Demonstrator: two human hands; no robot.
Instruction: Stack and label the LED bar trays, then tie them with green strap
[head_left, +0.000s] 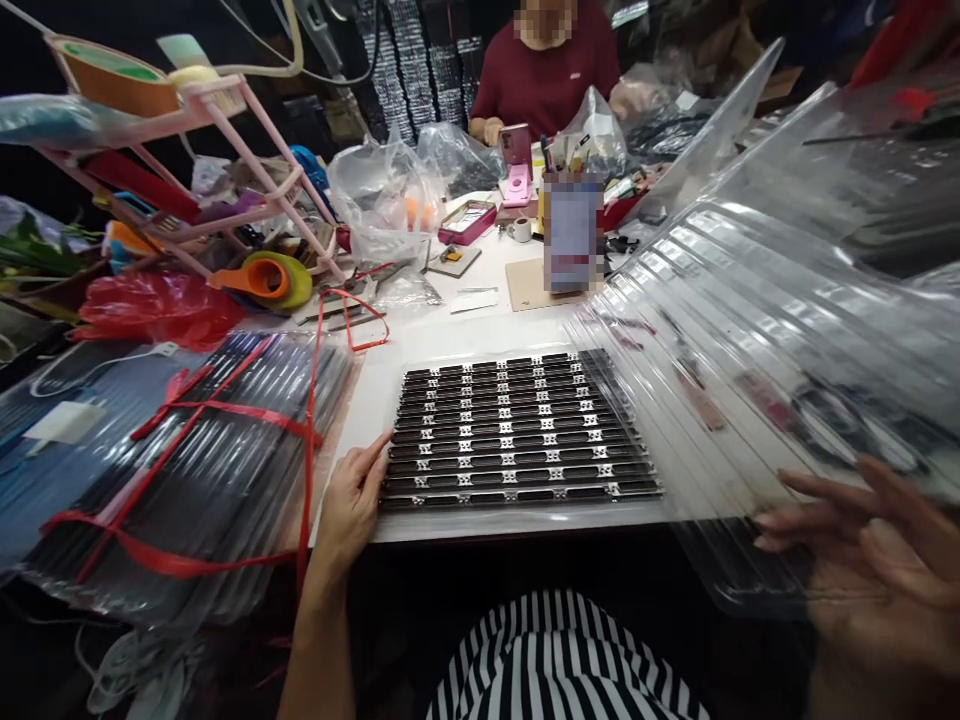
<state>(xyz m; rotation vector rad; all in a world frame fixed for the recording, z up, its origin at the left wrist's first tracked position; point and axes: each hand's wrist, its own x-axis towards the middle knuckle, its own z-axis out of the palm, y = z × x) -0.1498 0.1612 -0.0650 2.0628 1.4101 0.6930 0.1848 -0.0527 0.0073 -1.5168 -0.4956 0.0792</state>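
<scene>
A clear tray [525,516] lies at the table's front edge, with rows of dark strips [517,430] bearing silvery metal patches. At its left edge, my left hand [356,500] grips the rim between finger and thumb. To the right, a second clear ridged plastic tray [720,300] is raised and tilted, partly overlapping the strips' right end. My right hand [862,545] grasps its near right part, with fingers somewhat smeared by motion. Some of that hand shows through the plastic.
Left of the tray lies a stack of clear trays [247,480] tied with red ribbon [202,405]. Behind it leans a pink rack [262,190] with tape rolls. Across the table sits a person [551,75]. A phone-like screen [571,235] stands mid-table near plastic bags [382,195].
</scene>
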